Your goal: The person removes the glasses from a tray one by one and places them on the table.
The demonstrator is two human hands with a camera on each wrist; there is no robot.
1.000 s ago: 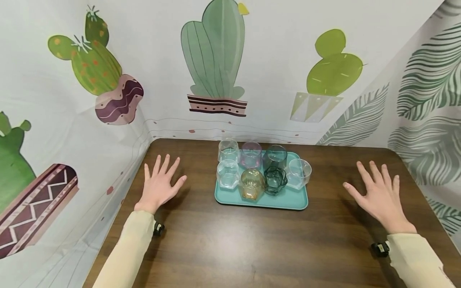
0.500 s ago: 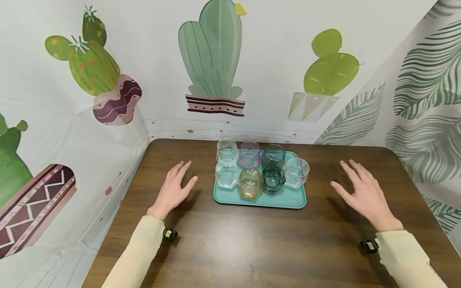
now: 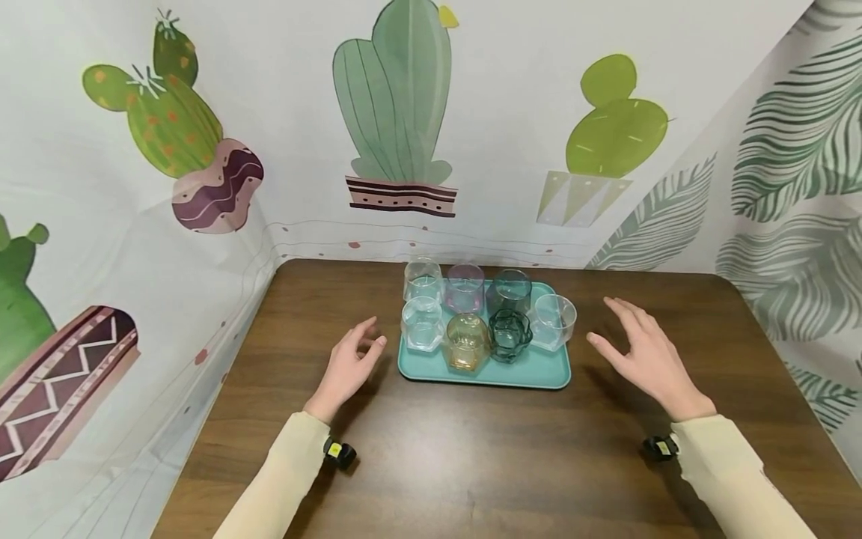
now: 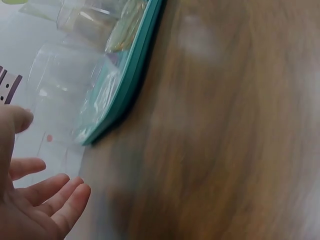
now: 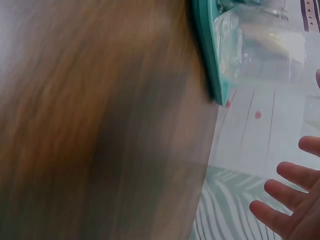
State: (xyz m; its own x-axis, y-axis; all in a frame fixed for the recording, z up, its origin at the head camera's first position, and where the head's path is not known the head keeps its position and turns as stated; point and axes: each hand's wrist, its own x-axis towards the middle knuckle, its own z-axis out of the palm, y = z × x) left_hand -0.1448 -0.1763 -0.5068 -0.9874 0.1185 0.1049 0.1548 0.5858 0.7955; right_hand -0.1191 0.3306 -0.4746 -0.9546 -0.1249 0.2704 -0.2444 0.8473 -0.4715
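A teal tray [image 3: 485, 376] holds several glasses in two rows. The back row has a clear glass [image 3: 423, 281], a pinkish-purple glass [image 3: 465, 288] and a dark grey-teal glass [image 3: 509, 292]. In front stand a clear faceted glass [image 3: 422, 324], an amber glass [image 3: 466, 343], a dark green wavy glass [image 3: 509, 335] and, at the right end, another clear glass [image 3: 554, 322]. My left hand [image 3: 346, 367] hovers just left of the tray, fingers relaxed and bent slightly. My right hand [image 3: 646, 359] is off the tray's right side with fingers extended. Neither hand touches anything.
The tray sits toward the back of a brown wooden table [image 3: 431, 464]. Behind and to the sides hangs a white cloth [image 3: 303, 150] printed with cacti and leaves. Each wrist wears a small black device, one on the left wrist [image 3: 339, 454] and one on the right wrist [image 3: 660, 448].
Both hands have moved inward toward the tray, the left one rightward and the right one leftward. Their spread fingers have drawn closer together. Tray and glasses stay in place.
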